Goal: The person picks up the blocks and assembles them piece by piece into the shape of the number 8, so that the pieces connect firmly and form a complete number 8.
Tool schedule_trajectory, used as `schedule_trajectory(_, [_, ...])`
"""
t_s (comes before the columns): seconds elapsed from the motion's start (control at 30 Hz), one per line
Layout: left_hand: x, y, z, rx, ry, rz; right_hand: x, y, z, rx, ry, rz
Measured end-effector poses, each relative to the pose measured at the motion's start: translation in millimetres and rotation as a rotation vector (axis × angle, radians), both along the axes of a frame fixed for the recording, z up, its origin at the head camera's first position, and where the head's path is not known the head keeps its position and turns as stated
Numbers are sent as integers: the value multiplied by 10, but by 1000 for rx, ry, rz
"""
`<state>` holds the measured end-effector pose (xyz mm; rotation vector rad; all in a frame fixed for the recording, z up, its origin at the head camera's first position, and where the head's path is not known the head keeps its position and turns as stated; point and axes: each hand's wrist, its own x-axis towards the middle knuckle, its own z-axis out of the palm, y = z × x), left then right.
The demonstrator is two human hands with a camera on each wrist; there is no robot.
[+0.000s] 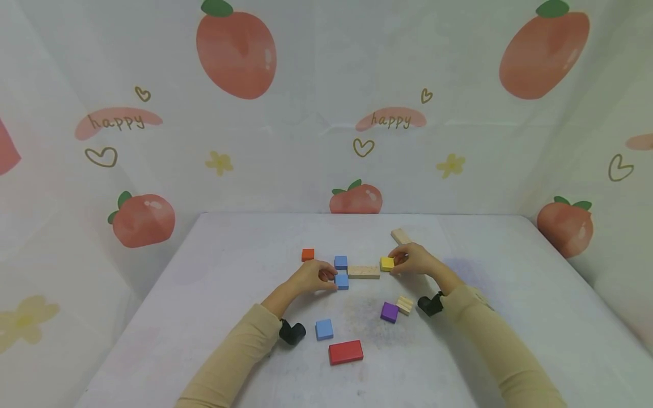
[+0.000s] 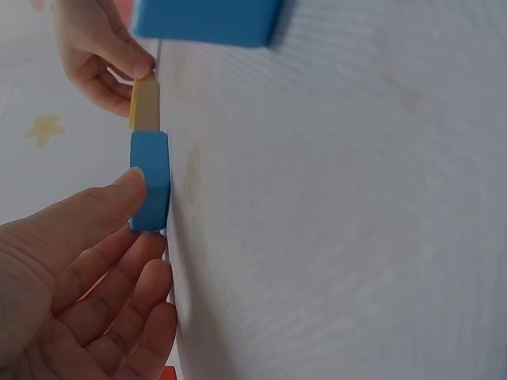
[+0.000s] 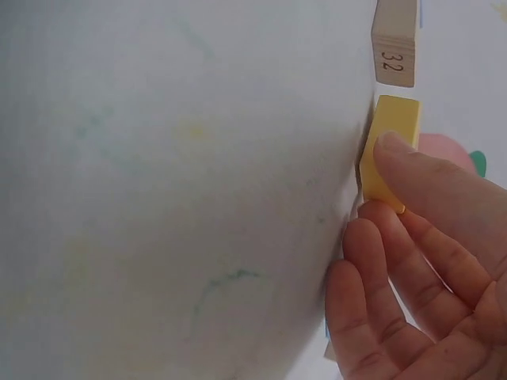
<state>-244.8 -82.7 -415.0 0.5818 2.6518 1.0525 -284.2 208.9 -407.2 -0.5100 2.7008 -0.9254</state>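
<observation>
At the left end of a plain wooden plank (image 1: 364,272), my left hand (image 1: 309,276) pinches a blue block (image 1: 342,282). The left wrist view shows the thumb on that blue block (image 2: 150,178), fingers behind it. Another blue block (image 1: 340,262) sits just behind, near the plank's same end. My right hand (image 1: 415,260) pinches a yellow block (image 1: 387,264) at the plank's right end. In the right wrist view a narrow gap separates the yellow block (image 3: 390,146) from the plank (image 3: 395,47), whose end bears the number 32.
A red-orange block (image 1: 308,254) lies behind the left hand, and another wooden plank (image 1: 401,236) behind the right. Nearer me are a purple block (image 1: 389,312), a small ridged wooden block (image 1: 405,305), a blue block (image 1: 323,329) and a red rectangular block (image 1: 346,352).
</observation>
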Motion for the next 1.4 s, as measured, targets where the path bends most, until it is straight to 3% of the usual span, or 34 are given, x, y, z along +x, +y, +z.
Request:
schedule_trajectory(1.17, [6, -7, -1, 11, 13, -13, -44, -86, 22, 15, -32, -4])
schedule_trajectory(1.4, [3, 2, -16, 7, 1, 7, -39, -93, 23, 24, -27, -3])
